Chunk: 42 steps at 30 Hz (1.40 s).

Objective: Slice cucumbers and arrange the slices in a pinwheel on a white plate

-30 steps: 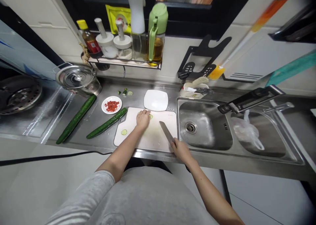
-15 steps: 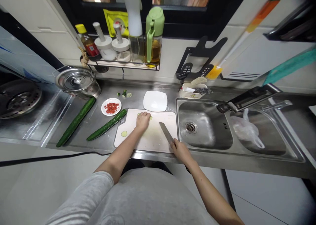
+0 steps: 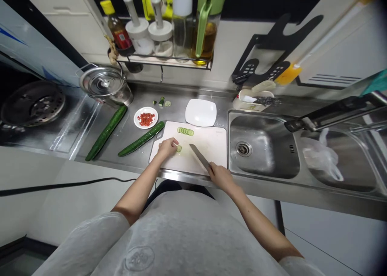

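Left hand [image 3: 167,147]: my fingertips pinch a loose cucumber slice [image 3: 179,148] on the cutting board [image 3: 211,147].
Knife [image 3: 199,157]: my right hand [image 3: 220,176] wraps its handle, I think.
Risk: blade close; a slip nicks fingers.

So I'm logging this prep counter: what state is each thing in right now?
Left hand: fingertips on a loose cucumber slice.
Right hand: gripping the knife, blade over the cutting board.
Row of slices: cut, overlapping.
Two cucumbers: whole.
Pot: lidded.
White plate: empty.
Small dish: holds chopped red chili.
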{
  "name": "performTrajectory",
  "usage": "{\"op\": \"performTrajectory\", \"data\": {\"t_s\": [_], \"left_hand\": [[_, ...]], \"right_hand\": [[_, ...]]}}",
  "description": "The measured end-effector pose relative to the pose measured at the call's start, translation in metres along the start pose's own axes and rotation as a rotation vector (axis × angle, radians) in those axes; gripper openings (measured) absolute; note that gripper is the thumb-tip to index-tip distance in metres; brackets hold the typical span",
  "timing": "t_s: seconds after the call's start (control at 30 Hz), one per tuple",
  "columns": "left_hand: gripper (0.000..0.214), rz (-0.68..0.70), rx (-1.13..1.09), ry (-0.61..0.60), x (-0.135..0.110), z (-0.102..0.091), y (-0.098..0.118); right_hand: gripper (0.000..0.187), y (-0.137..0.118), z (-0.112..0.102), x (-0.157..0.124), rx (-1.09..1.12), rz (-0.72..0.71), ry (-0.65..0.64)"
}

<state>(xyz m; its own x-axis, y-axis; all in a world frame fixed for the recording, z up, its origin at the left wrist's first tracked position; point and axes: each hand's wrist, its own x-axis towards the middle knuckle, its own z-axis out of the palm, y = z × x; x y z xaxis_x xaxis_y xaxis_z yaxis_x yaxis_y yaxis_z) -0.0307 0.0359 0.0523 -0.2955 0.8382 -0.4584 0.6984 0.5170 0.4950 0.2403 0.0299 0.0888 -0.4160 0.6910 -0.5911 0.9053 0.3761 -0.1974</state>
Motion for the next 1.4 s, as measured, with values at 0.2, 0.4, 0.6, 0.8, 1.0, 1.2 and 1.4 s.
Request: {"op": "performTrajectory", "data": {"t_s": [0.2,0.4,0.6,0.8,1.0,1.2,1.4], "left_hand": [[0.027,0.075,0.141,0.063,-0.002,0.0,-0.005],[0.026,0.032,0.114,0.077,0.004,-0.001,-0.015],[0.024,0.0,0.105,0.072,0.009,0.003,-0.017],[0.022,0.002,0.079,0.076,0.011,0.005,-0.018],[0.024,0.008,0.072,0.083,0.012,0.007,-0.022],[0.027,0.024,0.08,0.074,0.013,0.007,-0.025],[0.027,0.033,0.077,0.061,0.014,0.008,-0.026]], "right_hand": [[0.03,-0.029,-0.008,0.01,-0.104,-0.093,-0.03],[0.029,-0.044,-0.01,0.021,-0.143,-0.103,-0.038],[0.028,-0.051,-0.01,0.022,-0.161,-0.133,-0.043],[0.028,-0.055,-0.012,0.024,-0.18,-0.11,-0.065],[0.027,-0.056,-0.011,0.026,-0.172,-0.126,-0.047],[0.027,-0.057,-0.012,0.026,-0.17,-0.14,-0.045],[0.026,-0.059,-0.012,0.026,-0.183,-0.133,-0.05]]}}
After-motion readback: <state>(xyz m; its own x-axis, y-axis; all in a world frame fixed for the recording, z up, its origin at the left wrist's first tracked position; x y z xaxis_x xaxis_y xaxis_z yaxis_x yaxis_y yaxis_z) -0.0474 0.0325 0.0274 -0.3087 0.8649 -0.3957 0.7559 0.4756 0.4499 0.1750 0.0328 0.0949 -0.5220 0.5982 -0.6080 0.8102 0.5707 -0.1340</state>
